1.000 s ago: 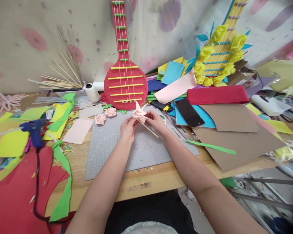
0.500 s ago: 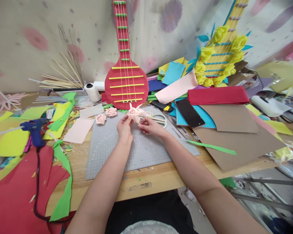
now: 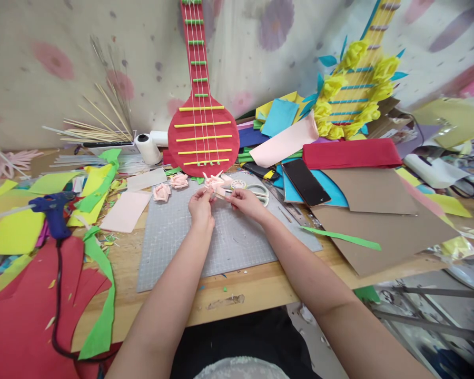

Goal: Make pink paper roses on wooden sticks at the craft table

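Above the grey cutting mat, my left hand pinches a pale pink paper flower from below. My right hand has its fingers closed on a loose edge of the flower's pink strip, to the right of the left hand. The fingertips partly hide where they grip. Two finished-looking pink paper roses, one nearer and one farther, lie on the mat to the left. Scissors with pale handles rest just behind the right hand, beside a small round roll.
A red paper lute leans behind the mat; a yellow one with yellow flowers stands right. A blue glue gun lies left among paper scraps. A black phone and brown card are on the right.
My right hand has shifted slightly, and the flower in my fingers has turned, its loose strip now drawn out toward the right. The whole view has moved a little.
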Available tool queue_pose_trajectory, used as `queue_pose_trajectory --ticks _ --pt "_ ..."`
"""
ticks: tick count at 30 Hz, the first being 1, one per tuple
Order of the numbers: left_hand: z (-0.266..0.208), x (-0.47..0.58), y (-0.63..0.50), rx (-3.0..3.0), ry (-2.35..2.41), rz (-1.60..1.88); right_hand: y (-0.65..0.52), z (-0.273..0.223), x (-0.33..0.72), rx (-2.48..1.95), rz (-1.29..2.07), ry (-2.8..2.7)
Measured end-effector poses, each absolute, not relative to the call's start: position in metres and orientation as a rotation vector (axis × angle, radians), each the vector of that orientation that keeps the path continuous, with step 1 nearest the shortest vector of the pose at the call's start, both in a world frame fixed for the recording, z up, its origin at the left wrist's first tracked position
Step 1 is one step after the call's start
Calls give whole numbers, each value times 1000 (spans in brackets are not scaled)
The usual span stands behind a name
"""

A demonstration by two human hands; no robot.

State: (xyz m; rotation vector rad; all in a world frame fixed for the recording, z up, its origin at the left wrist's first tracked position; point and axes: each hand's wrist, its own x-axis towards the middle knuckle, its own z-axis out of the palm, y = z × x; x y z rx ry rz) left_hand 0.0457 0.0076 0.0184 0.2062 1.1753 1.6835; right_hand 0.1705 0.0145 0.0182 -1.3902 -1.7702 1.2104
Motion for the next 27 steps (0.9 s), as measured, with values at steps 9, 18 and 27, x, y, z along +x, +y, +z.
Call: queue_pose_trajectory --ticks 9,18,27 --pt "12 41 5 620 1444 1645 17 12 171 -1492 988 -1843" --pt "0 30 -1 1314 1965 1667 16 15 173 -1451 1084 -1815" --pt "1 31 -3 1195 1784 1572 17 13 175 -1440 1090 -1813"
